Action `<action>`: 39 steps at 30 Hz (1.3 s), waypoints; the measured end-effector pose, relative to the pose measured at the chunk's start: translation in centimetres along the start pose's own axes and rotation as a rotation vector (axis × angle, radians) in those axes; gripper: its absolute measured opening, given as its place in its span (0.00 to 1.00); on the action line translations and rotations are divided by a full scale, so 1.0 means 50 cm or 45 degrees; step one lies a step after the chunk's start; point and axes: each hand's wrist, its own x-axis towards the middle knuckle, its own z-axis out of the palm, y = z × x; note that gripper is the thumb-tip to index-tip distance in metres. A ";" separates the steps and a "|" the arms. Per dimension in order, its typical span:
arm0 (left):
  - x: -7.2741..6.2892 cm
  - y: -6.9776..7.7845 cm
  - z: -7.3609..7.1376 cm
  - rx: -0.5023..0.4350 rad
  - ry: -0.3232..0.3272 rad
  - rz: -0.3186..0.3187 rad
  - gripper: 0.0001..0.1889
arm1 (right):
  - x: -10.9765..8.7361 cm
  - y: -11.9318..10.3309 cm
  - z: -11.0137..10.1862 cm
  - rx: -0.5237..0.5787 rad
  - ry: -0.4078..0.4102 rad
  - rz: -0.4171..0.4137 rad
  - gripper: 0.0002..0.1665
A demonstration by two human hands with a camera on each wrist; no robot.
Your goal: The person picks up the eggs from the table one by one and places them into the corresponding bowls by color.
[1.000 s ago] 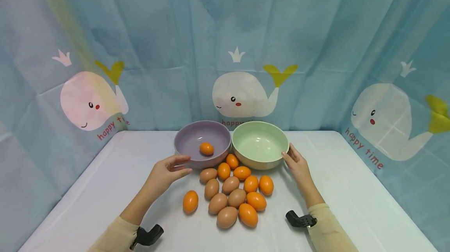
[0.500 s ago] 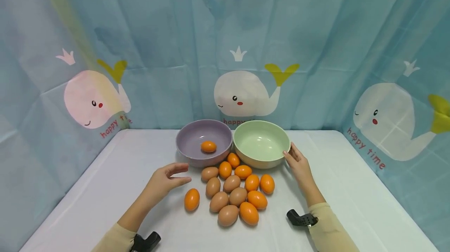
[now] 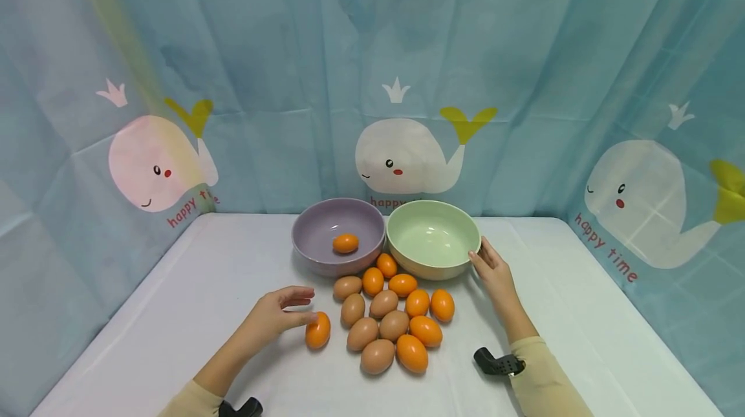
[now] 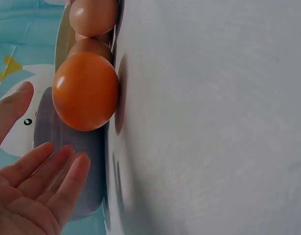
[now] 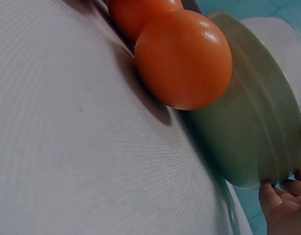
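Note:
My left hand point(image 3: 273, 319) is just left of a lone orange egg point(image 3: 318, 333), thumb tip overlapping its upper edge in the head view. In the left wrist view, that hand's fingers point(image 4: 74, 183) are spread and hold nothing; the egg stands beyond them. My right hand point(image 3: 495, 275) touches the right side of a pale green bowl point(image 3: 431, 269) with its fingertips near the rim. A purple bowl point(image 3: 311, 258) stands against the green one's left side and contains one orange egg point(image 3: 346, 244). Nothing lies inside the green bowl.
Several brown eggs point(image 3: 377, 357) and several orange eggs point(image 3: 427, 331) lie clustered in front of the bowls on the white tabletop point(image 3: 174, 313). A blue curtain point(image 3: 279, 81) printed with whales encloses the back and sides. Each wrist wears a black device point(image 3: 497, 363).
My left hand has come down and toward me from beside the purple bowl to the lone orange egg. The egg in the purple bowl has shifted slightly. My right hand stays at the green bowl.

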 end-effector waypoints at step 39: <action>0.005 -0.002 0.019 0.056 -0.279 -0.013 0.28 | 0.002 0.003 0.001 0.010 -0.001 -0.029 0.43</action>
